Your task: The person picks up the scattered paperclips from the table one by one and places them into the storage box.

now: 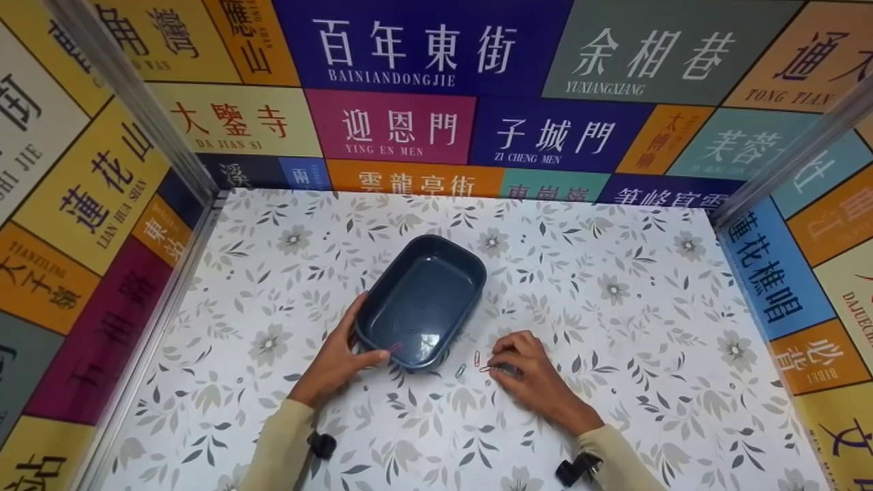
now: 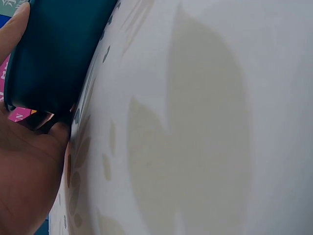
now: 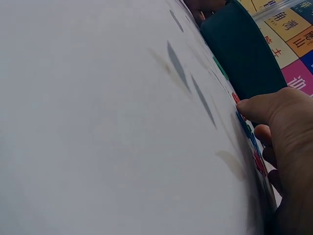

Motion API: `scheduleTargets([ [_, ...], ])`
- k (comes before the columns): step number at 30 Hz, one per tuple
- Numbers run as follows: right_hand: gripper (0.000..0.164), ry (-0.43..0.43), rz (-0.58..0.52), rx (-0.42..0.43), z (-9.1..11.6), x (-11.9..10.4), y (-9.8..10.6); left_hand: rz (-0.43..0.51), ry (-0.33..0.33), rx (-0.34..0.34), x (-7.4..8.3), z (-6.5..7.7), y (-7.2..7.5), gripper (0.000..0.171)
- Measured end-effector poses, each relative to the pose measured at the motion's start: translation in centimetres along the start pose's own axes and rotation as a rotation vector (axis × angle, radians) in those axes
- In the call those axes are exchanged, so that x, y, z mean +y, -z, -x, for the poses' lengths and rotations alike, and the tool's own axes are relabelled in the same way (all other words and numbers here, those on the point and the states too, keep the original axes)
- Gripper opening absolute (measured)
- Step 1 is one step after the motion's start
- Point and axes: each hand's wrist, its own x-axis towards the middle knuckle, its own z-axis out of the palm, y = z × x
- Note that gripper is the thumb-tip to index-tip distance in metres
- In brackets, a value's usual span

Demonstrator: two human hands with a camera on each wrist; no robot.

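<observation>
My left hand (image 1: 344, 361) grips the near-left corner of a dark blue rectangular dish (image 1: 426, 296), thumb at the near rim and fingers along the left side. A pink paper clip (image 1: 397, 346) shows inside the dish near that thumb. On the table to the right of the dish, my right hand (image 1: 535, 375) has its fingers curled, and its thumb and index fingertips pinch a red paper clip (image 3: 235, 97). Close by lie another red clip (image 1: 477, 358) and a green clip (image 1: 461, 370). Blue clips (image 3: 243, 123) and more red clips (image 3: 259, 164) lie under the right hand.
A white tabletop (image 1: 614, 327) with a grey leaf and flower print holds everything. Colourful panels with Chinese lettering (image 1: 409, 48) wall in the back and both sides, with a metal post (image 1: 146, 102) at the left corner. Each wrist wears a small black camera (image 1: 322, 445).
</observation>
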Motion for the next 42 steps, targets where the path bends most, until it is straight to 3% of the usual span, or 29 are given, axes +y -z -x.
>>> scheduleTargets([
  [10, 0.021, -0.004, -0.001, 0.041, -0.01, 0.08, -0.22, -0.010, -0.010, 0.011, -0.09, -0.07, -0.10, 0.120],
  [27, 0.010, 0.023, 0.012, 0.067, 0.00, -0.14, -0.23, 0.007, -0.003, -0.009, -0.11, -0.01, 0.07, 0.124],
  [31, 0.017, 0.068, 0.019, 0.089, -0.03, -0.12, -0.36, 0.004, -0.002, -0.002, -0.09, 0.02, -0.06, 0.123],
  [42, 0.023, 0.079, 0.009, 0.104, -0.13, 0.02, -0.49, -0.035, -0.009, 0.009, -0.34, 0.05, -0.09, 0.119],
])
